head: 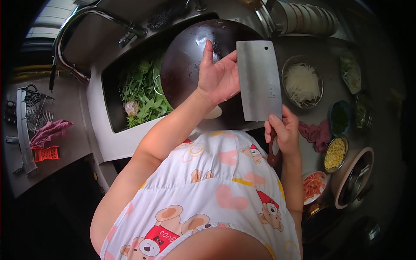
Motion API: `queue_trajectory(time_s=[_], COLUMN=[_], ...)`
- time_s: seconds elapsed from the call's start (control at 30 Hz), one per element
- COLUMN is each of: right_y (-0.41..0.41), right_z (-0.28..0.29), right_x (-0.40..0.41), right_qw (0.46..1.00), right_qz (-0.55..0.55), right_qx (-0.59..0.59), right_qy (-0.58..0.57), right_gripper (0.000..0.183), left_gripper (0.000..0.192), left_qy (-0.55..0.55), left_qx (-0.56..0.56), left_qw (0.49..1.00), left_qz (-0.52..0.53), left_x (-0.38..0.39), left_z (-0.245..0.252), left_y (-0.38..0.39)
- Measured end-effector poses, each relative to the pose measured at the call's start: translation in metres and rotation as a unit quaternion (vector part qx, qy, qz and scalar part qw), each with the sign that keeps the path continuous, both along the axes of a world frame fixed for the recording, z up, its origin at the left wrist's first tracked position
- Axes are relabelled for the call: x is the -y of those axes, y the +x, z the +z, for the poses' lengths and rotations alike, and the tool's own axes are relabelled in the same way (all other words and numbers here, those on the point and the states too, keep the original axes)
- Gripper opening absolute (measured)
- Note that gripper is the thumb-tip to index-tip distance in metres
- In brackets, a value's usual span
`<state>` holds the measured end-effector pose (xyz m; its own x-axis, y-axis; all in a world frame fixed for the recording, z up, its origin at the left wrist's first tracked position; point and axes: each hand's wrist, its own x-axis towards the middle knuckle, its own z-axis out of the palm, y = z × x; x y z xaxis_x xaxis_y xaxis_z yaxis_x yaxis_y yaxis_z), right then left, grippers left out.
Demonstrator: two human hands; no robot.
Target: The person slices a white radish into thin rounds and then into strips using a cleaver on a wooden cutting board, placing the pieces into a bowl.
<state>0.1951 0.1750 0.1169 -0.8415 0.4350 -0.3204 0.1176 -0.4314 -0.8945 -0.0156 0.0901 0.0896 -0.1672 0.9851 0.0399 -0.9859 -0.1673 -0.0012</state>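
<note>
My right hand (284, 131) grips a Chinese cleaver (260, 83) by its brown handle (273, 152). The broad steel blade stands upright in view, its flat side towards me. My left hand (219, 73) is spread palm up beside the blade, thumb raised. Its fingertips pass behind the blade's left edge, so I cannot tell whether they touch it. Below both hands lies a round dark cutting board (185, 61), wet in places. A pale piece of food (214, 112) rests on the board, partly hidden by my left wrist.
A sink (112, 128) at left holds leafy greens (148, 94) under a curved faucet (94, 11). On the right counter are a bowl of white shreds (302, 84), chopped yellow food (336, 153), red strips (313, 187) and a purple cloth (317, 135). Stacked bowls (305, 18) stand behind.
</note>
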Motion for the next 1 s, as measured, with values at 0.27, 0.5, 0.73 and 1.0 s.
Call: queue_trajectory(time_s=[0.27,0.5,0.73,1.0], right_y=[0.039,0.107,0.124,0.056], right_z=[-0.011,0.002,-0.006,-0.033], right_x=[-0.024,-0.043,-0.034,-0.014], right_qw=[0.973,0.904,0.885,0.874], right_qz=[-0.226,-0.395,-0.419,-0.067], right_qx=[-0.009,0.012,0.057,0.144], right_qy=[0.045,0.16,0.192,0.458], right_gripper=[0.012,0.01,0.007,0.012], left_gripper=[0.069,0.033,0.043,0.021], left_qy=[-0.14,-0.068,-0.018,-0.327], left_qx=[-0.105,-0.75,-0.898,-0.726], left_qw=[0.984,0.618,0.409,0.582], left_qz=[-0.012,0.227,0.163,0.162], left_x=[-0.035,-0.121,-0.133,0.032], left_z=[-0.001,-0.012,-0.03,-0.043], left_y=[0.023,0.056,0.046,-0.046])
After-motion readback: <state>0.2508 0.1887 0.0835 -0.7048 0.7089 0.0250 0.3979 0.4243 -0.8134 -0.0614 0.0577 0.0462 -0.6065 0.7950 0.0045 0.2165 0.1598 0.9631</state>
